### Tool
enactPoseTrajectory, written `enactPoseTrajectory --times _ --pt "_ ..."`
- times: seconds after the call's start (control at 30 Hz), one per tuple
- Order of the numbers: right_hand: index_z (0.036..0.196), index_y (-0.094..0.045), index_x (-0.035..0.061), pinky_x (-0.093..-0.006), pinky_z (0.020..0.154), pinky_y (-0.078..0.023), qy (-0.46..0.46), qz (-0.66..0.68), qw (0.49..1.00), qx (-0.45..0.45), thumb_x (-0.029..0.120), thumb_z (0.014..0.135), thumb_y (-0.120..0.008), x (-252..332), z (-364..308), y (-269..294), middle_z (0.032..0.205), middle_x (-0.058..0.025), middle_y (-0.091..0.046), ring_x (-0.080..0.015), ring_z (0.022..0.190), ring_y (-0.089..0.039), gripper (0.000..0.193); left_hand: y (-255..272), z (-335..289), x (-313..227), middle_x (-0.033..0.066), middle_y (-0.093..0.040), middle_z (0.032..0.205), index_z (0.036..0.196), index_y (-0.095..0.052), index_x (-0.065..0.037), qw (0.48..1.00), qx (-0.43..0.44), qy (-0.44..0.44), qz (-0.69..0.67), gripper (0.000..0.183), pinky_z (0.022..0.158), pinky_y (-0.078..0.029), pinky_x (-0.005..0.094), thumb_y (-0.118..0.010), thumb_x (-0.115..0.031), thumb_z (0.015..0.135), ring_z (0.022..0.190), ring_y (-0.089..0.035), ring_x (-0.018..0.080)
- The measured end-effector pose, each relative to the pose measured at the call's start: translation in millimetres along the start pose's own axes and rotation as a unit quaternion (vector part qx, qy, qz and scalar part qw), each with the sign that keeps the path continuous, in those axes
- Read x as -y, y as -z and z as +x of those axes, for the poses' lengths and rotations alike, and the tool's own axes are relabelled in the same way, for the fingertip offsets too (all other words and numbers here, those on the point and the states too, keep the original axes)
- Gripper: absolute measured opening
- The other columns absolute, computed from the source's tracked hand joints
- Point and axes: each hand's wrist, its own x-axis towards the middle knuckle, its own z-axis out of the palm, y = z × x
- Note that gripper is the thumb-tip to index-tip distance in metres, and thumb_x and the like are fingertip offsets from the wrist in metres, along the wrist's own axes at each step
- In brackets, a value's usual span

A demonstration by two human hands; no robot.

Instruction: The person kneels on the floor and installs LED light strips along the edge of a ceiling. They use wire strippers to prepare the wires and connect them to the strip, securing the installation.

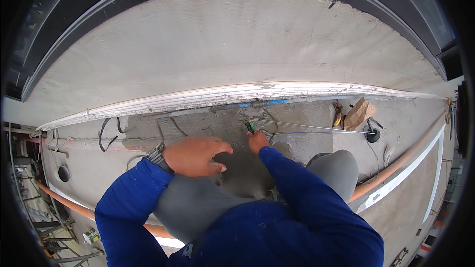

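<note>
My right hand (258,142) is closed round a small green and black hand tool (250,127); its working end is too small to make out. The tool points away from me, toward thin wires (269,120) by the foot of the wall. My left hand (198,155) hangs over my left thigh with thumb and fingers apart, holding nothing. Long pale wires (316,131) run right from near the tool to a round black fitting (373,135). Beyond the tool, a blue pipe (277,102) lies along the wall's base.
White conduits (208,97) line the wall's foot. To the right sit a brown paper bag (359,114) and a yellow-handled tool (338,115). Bent black cables (103,136) stick up at left. Behind my legs runs an orange pipe (396,162). A round hole (64,173) opens at far left.
</note>
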Motion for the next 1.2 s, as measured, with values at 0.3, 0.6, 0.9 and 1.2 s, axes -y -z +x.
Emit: enactPoseTrajectory --times 0.3,0.6,0.9,1.2 --pt "0.115 -0.063 -0.0055 -0.0558 0.093 -0.05 0.101 0.041 0.988 -0.11 0.037 0.106 -0.057 33.7 -17.0 25.0 0.118 -0.0309 -0.058 -0.0504 0.11 -0.062 0.044 9.3 -3.5 -4.3 0.0113 -0.066 0.123 0.137 -0.06 -0.009 1.0 0.019 0.018 -0.004 0.047 0.088 -0.055 0.0432 -0.072 -0.03 0.096 0.101 -0.068 0.0292" --pt "0.115 -0.065 -0.0093 -0.0538 0.095 -0.049 0.123 0.081 0.979 -0.14 0.037 0.106 -0.056 41.5 -14.4 12.8 0.118 -0.0327 -0.059 -0.0517 0.109 -0.062 0.048 8.1 -3.7 -1.8 0.0109 -0.066 0.122 0.137 -0.06 -0.008 1.0 0.007 0.006 0.0 0.047 0.089 -0.055 0.0429 -0.072 -0.03 0.096 0.101 -0.068 0.0283" --pt "0.102 -0.066 -0.0062 -0.0582 0.09 -0.049 -0.008 0.115 0.991 -0.069 0.043 0.105 -0.057 3.2 3.0 -13.9 0.103 -0.0317 -0.069 -0.0525 0.101 -0.066 0.05 0.8 -0.7 -1.4 0.0099 -0.066 0.122 0.136 -0.061 -0.009 1.0 0.016 0.002 -0.009 0.046 0.088 -0.055 0.0433 -0.072 -0.03 0.096 0.099 -0.068 0.0281" --pt "0.105 -0.067 -0.0056 -0.0585 0.088 -0.05 0.099 0.123 0.967 -0.201 0.044 0.105 -0.056 25.6 -0.6 -7.0 0.104 -0.0326 -0.07 -0.0535 0.101 -0.066 0.051 5.8 -5.8 -2.1 0.01 -0.066 0.122 0.137 -0.061 -0.009 1.0 0.0 -0.002 0.003 0.046 0.088 -0.055 0.0431 -0.072 -0.03 0.096 0.101 -0.068 0.0282"
